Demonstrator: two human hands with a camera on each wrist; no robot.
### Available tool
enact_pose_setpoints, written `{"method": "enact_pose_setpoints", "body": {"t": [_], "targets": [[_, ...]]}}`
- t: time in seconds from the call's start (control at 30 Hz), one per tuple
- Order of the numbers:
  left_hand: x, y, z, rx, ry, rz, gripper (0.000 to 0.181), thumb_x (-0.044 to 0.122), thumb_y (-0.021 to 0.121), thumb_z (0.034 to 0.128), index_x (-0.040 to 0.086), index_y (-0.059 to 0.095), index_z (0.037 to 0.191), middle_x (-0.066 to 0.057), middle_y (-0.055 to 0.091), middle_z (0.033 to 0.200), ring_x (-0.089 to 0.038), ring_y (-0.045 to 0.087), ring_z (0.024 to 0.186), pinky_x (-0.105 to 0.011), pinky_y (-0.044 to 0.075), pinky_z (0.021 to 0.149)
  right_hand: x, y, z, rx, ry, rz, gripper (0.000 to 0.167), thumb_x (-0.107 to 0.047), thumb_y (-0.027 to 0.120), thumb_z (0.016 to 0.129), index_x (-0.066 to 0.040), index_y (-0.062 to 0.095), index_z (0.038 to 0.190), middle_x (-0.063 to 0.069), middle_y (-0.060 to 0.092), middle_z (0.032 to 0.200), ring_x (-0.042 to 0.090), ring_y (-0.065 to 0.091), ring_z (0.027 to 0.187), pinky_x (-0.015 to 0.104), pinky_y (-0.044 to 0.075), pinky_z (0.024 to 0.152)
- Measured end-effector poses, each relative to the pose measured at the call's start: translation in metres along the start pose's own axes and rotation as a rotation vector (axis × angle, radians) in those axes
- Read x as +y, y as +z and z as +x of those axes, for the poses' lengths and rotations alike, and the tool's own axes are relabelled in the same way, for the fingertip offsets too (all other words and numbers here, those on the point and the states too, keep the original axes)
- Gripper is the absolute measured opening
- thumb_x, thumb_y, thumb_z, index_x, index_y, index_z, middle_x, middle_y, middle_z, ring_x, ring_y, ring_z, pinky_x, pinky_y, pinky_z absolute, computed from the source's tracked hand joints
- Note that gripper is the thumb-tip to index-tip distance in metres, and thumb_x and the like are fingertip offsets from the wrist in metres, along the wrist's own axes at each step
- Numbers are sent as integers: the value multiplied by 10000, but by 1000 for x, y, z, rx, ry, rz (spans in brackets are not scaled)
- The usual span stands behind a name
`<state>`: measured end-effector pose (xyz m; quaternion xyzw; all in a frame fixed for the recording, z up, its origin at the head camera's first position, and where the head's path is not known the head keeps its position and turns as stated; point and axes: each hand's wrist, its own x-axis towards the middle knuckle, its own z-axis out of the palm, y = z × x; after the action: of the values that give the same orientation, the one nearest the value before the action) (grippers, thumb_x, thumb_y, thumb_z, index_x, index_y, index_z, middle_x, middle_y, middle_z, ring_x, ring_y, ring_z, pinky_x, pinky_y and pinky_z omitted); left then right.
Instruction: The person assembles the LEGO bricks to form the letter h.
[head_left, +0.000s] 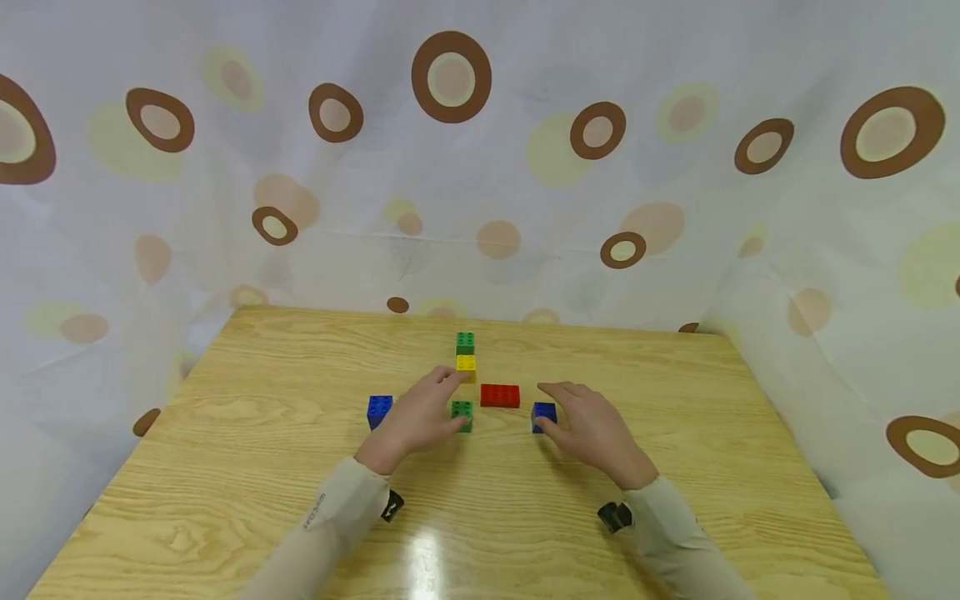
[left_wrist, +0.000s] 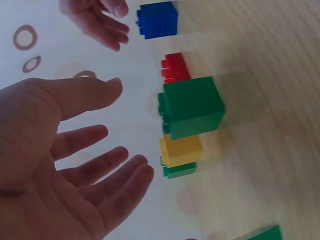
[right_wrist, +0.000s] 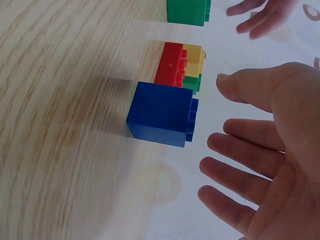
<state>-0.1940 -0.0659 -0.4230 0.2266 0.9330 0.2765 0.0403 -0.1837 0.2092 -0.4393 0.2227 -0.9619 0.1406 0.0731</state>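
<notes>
My left hand (head_left: 422, 417) hovers with spread fingers beside a green toy brick (head_left: 462, 414), and in the left wrist view a gap separates them. Likewise my right hand (head_left: 596, 429) hangs above and beside a blue brick (head_left: 543, 415); the right wrist view shows its relaxed fingers apart from that blue brick (right_wrist: 161, 114). Between the hands lies a longer red brick (head_left: 500, 396). Farther back, a yellow brick (head_left: 466, 364) stands in front of another green brick (head_left: 465, 342); whether those two touch is unclear.
A second blue brick (head_left: 380, 408) stands left of my left hand. Part of another green piece (left_wrist: 265, 234) enters the left wrist view's bottom edge. The wooden table (head_left: 285, 467) ends at a patterned curtain (head_left: 480, 183) behind and on both sides.
</notes>
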Motion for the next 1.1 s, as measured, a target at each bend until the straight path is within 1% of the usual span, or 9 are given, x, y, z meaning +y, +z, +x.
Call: {"method": "enact_pose_setpoints", "body": {"t": [0.2, 0.3, 0.37, 0.47, 0.53, 0.63, 0.73, 0.93, 1.1], "targets": [[-6, 16, 4, -47, -64, 33, 610, 205, 767, 917, 82, 520, 1461, -147, 538, 1411, -301, 619, 1178, -457, 538, 996, 0, 4, 2, -33, -5, -2, 497, -285, 756, 925, -40, 634, 1340, 146, 680, 1283, 345, 649, 1170, 513, 542, 967], [-8, 23, 4, -66, -94, 31, 597, 202, 754, 927, 69, 518, 1459, -154, 548, 1408, -306, 615, 1189, -467, 523, 1019, 0, 8, 3, -59, -11, 0, 430, -186, 734, 941, -13, 637, 1322, 158, 678, 1280, 344, 649, 1169, 489, 550, 963], [-11, 27, 4, -73, -103, 21, 577, 200, 741, 938, 55, 521, 1451, -165, 557, 1402, -316, 605, 1209, -481, 503, 1045, 0, 12, 3, -79, -9, 7, 395, -107, 707, 950, 10, 629, 1319, 172, 675, 1277, 348, 648, 1171, 477, 551, 965], [-15, 31, 6, -63, -104, -17, 508, 191, 722, 954, 51, 551, 1411, -154, 586, 1357, -307, 606, 1182, -491, 496, 1050, 1, 15, 3, -93, -2, 35, 372, -16, 672, 951, 46, 618, 1314, 196, 674, 1264, 364, 647, 1166, 477, 552, 963], [-19, 33, 7, -43, -103, -55, 443, 184, 715, 960, 57, 581, 1362, -132, 610, 1294, -282, 617, 1122, -479, 514, 1020, 2, 16, 5, -92, 5, 57, 373, 0, 667, 951, 53, 615, 1316, 203, 674, 1259, 366, 651, 1159, 476, 554, 958], [-25, 34, 9, -21, -102, -139, 356, 161, 713, 960, 69, 612, 1289, -95, 629, 1207, -239, 616, 1041, -451, 536, 961, 4, 16, 7, -98, 9, 87, 372, 2, 661, 954, 48, 617, 1320, 206, 676, 1252, 362, 661, 1139, 472, 564, 939], [-31, 35, 11, -18, -102, -205, 332, 152, 716, 958, 72, 618, 1265, -78, 637, 1175, -218, 615, 1014, -427, 541, 932, 6, 15, 9, -117, 16, 107, 373, -13, 660, 960, 36, 619, 1328, 201, 677, 1253, 355, 667, 1132, 473, 568, 932], [-33, 35, 14, -14, -87, -234, 312, 133, 739, 937, 68, 637, 1225, -67, 648, 1136, -211, 623, 989, -414, 545, 912, 11, 17, 10, -144, 21, 134, 376, -53, 662, 973, 26, 613, 1338, 200, 669, 1265, 359, 656, 1152, 492, 555, 955], [-34, 36, 14, -43, -67, -261, 282, 145, 740, 939, 85, 651, 1201, -37, 659, 1090, -170, 624, 937, -387, 547, 883, 15, 16, 9, -154, 3, 183, 390, -51, 675, 963, 29, 611, 1339, 201, 665, 1271, 363, 656, 1146, 492, 565, 930]]}}
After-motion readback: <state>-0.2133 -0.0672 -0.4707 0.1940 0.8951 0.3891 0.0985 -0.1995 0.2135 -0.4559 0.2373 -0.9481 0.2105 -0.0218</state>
